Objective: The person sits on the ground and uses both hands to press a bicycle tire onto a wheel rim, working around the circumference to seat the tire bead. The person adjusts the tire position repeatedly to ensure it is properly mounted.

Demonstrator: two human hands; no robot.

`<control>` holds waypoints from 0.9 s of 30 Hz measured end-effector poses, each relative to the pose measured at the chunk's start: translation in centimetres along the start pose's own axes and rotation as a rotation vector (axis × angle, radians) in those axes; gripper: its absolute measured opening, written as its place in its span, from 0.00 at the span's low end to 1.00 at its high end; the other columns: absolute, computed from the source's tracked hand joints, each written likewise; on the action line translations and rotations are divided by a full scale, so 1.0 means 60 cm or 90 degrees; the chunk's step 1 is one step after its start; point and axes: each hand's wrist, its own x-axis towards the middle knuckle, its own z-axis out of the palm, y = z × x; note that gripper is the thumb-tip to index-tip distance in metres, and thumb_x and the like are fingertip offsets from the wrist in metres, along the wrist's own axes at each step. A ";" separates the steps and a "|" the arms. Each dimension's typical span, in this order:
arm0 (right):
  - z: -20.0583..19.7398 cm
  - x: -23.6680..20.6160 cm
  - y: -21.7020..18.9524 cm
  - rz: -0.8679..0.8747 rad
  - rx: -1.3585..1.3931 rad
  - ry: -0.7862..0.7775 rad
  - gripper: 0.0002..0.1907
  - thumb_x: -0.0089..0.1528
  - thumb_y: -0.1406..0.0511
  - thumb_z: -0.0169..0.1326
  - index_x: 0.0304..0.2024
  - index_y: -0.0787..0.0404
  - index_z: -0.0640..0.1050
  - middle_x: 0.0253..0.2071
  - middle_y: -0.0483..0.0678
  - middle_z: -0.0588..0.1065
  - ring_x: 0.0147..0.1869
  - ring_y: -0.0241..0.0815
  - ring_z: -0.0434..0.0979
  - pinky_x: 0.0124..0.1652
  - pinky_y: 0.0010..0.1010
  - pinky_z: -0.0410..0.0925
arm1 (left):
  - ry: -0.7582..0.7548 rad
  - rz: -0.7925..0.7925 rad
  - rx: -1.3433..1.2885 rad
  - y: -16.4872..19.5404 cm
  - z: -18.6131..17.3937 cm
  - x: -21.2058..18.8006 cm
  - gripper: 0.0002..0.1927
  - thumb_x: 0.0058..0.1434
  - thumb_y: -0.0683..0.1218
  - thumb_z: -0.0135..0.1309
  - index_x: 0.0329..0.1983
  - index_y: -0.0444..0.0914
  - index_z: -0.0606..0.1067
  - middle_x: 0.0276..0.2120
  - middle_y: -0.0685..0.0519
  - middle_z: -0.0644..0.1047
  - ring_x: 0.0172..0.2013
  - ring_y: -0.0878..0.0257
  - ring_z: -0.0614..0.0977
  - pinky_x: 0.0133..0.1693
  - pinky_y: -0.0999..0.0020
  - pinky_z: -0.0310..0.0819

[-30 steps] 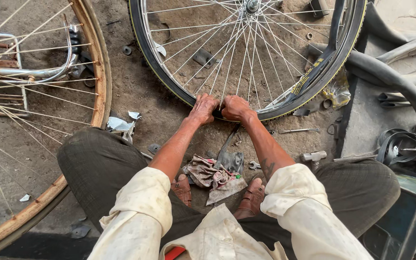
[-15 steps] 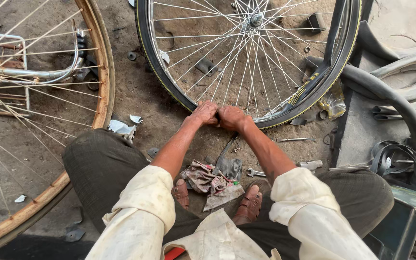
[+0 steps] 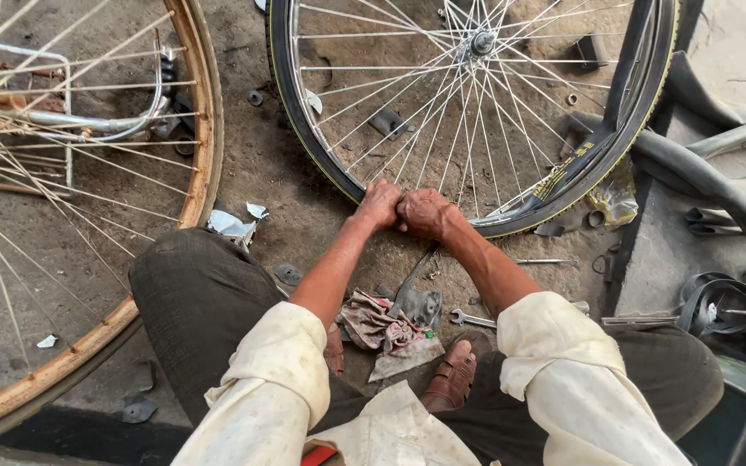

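Note:
A spoked bicycle wheel with a black tyre [image 3: 304,129] stands upright in front of me on the dirt floor. My left hand [image 3: 379,205] and my right hand [image 3: 425,212] sit side by side on the tyre's lower rim, both clenched on it, knuckles touching. Part of the tyre hangs off the rim at the right [image 3: 580,168], showing a yellow edge line. Below my hands lie a dirty rag [image 3: 373,324], a dark flat tool [image 3: 416,298] and a small spanner [image 3: 470,319] between my sandalled feet [image 3: 452,375].
A second wheel with a rusty bare rim [image 3: 205,112] stands at the left, a chrome frame part behind its spokes. Black inner tubes [image 3: 718,185] and rubber strips [image 3: 731,311] pile up at the right. Paper scraps [image 3: 230,224] and small metal bits dot the floor.
Both hands stay clenched on the tyre's lower edge. The view has shifted, so the wheel's hub now shows at the top.

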 end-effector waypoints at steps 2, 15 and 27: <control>0.006 0.004 0.008 0.016 0.014 0.012 0.08 0.62 0.62 0.54 0.37 0.57 0.81 0.35 0.50 0.79 0.40 0.46 0.80 0.40 0.40 0.76 | -0.001 0.013 -0.030 -0.012 0.004 0.009 0.24 0.42 0.56 0.72 0.36 0.38 0.81 0.44 0.50 0.78 0.55 0.53 0.72 0.62 0.53 0.63; 0.035 -0.039 0.037 0.165 0.310 0.057 0.09 0.60 0.63 0.54 0.41 0.59 0.78 0.32 0.52 0.77 0.37 0.51 0.80 0.35 0.45 0.72 | 0.148 0.082 -0.098 -0.014 0.018 -0.009 0.16 0.41 0.47 0.72 0.34 0.41 0.84 0.38 0.44 0.81 0.46 0.44 0.77 0.50 0.50 0.71; 0.111 -0.085 -0.010 0.341 0.488 0.513 0.10 0.55 0.70 0.54 0.36 0.58 0.84 0.39 0.53 0.79 0.47 0.55 0.79 0.48 0.44 0.71 | 0.306 0.014 -0.222 0.042 0.087 0.000 0.11 0.42 0.44 0.68 0.31 0.40 0.85 0.33 0.43 0.82 0.40 0.48 0.81 0.45 0.55 0.76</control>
